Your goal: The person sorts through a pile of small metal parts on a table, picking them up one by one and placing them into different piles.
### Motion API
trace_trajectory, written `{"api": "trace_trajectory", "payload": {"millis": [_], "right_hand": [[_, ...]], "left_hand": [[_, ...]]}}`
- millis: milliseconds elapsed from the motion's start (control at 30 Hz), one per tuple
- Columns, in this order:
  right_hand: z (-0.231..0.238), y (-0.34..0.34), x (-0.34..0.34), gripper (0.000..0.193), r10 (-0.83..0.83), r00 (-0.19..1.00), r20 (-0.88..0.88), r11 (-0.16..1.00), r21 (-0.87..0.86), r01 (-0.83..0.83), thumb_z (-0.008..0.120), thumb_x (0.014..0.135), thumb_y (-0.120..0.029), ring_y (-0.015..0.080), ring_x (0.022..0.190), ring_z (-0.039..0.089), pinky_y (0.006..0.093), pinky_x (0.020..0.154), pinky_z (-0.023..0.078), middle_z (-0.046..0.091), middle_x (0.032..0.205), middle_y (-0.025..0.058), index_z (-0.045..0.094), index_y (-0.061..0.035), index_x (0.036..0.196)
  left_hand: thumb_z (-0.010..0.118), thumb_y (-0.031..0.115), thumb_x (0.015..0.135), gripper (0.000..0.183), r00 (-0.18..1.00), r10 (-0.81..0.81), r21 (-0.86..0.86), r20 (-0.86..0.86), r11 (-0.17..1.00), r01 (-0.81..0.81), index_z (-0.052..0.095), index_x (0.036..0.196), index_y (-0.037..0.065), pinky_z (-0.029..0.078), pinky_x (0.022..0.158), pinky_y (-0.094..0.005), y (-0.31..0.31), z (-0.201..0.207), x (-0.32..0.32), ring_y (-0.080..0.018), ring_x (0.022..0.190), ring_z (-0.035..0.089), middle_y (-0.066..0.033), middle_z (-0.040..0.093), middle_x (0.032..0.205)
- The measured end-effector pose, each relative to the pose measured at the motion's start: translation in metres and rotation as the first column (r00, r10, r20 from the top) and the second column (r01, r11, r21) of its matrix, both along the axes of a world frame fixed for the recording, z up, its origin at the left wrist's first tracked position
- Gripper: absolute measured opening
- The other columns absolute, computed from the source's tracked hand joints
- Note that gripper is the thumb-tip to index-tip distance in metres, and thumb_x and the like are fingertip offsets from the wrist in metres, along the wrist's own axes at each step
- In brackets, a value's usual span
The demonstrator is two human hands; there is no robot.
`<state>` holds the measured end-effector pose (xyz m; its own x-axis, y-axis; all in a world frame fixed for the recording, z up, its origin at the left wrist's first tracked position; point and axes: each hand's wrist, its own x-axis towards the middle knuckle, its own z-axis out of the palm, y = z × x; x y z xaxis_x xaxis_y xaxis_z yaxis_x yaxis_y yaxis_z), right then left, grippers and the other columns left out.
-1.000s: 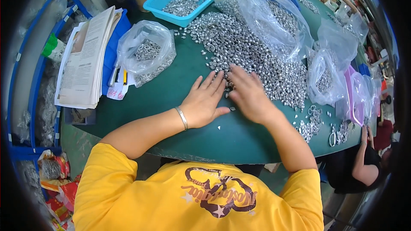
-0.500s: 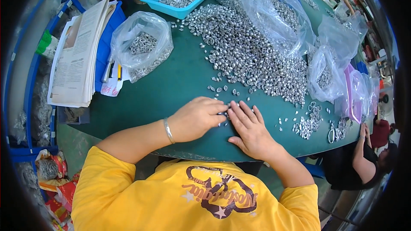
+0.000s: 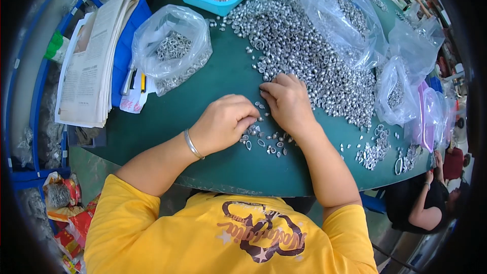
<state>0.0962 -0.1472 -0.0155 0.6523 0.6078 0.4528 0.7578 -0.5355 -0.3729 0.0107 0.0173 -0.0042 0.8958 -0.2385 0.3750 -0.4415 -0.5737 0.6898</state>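
My left hand (image 3: 225, 122) is low over the green table (image 3: 177, 111), its thumb and forefinger closed together beside small silver metal pieces (image 3: 261, 143). Whether a piece is between them is too small to tell. At the near edge of a large heap of silver metal pieces (image 3: 299, 45), my right hand (image 3: 290, 102) has its fingers bent and closed; whatever they pinch is hidden. The loose pieces, some hollow ovals, lie scattered between and below my hands.
A clear plastic bag (image 3: 172, 25) of rings stands left of the heap, beside papers (image 3: 89, 66) on a blue bin. Behind are a turquoise basket (image 3: 223, 5) and an open bag (image 3: 340, 20). Flat pieces (image 3: 373, 153) lie right. A person (image 3: 423, 203) sits at far right.
My hands have come apart from over the small pieces, uncovering them. The right moved away from me to the heap and its fingers curled; the left rose slightly and is now pinched.
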Motion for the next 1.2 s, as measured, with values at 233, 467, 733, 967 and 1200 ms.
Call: {"api": "trace_trajectory", "payload": {"millis": [233,467,733,967,1200], "right_hand": [[0.016,-0.017,-0.007,0.010,0.079,0.976,-0.202,0.976,0.215,-0.035,0.060,0.072,0.002,0.0314,0.075,0.055,0.0386,0.067,0.045,0.058,0.076,0.0121,0.058,-0.0024,0.081],[0.026,-0.065,-0.059,0.013,0.188,0.957,-0.220,0.982,0.057,-0.179,0.061,0.069,0.004,0.0289,0.075,0.053,0.0353,0.069,0.045,0.058,0.081,0.0099,0.057,-0.0023,0.079],[0.029,-0.044,-0.067,0.015,0.114,0.952,-0.283,0.991,0.094,-0.091,0.059,0.070,0.005,0.0309,0.074,0.056,0.0387,0.065,0.046,0.056,0.078,0.0126,0.060,-0.0012,0.084],[0.020,-0.019,-0.066,0.013,0.096,0.972,-0.213,0.985,-0.119,-0.124,0.055,0.064,0.006,0.0301,0.076,0.054,0.0377,0.067,0.046,0.053,0.078,0.0121,0.057,-0.0024,0.074],[0.035,-0.055,-0.070,0.014,0.060,0.946,-0.320,0.980,0.197,0.005,0.058,0.070,0.008,0.0324,0.076,0.054,0.0384,0.065,0.045,0.053,0.077,0.0141,0.053,-0.0009,0.079]], "left_hand": [[0.072,0.003,0.066,0.017,0.999,-0.038,0.033,0.001,0.999,0.038,0.064,0.081,0.004,0.046,0.068,-0.0316,-0.001,0.007,-0.002,-0.0246,0.076,0.056,-0.0072,0.058,0.079],[0.075,0.007,0.062,0.022,0.983,-0.183,0.144,-0.017,0.972,0.183,0.064,0.081,0.005,0.044,0.075,-0.0328,-0.012,-0.004,-0.009,-0.0249,0.082,0.054,-0.0080,0.056,0.082],[0.062,0.002,0.078,0.007,0.973,0.196,-0.111,-0.121,0.971,-0.210,0.063,0.085,0.002,0.042,0.055,-0.0223,0.004,0.008,0.003,-0.0128,0.062,0.054,-0.0061,0.057,0.077],[0.076,0.012,0.065,0.027,0.943,-0.099,0.153,-0.319,0.976,0.154,0.061,0.086,0.004,0.045,0.056,-0.0293,0.027,0.021,-0.006,-0.0194,0.062,0.055,-0.0074,0.055,0.079],[0.076,0.004,0.062,0.028,0.967,-0.108,0.170,-0.229,0.974,0.150,0.058,0.084,0.002,0.047,0.061,-0.0312,0.006,0.015,-0.011,-0.0245,0.071,0.057,-0.0097,0.053,0.080]]}}
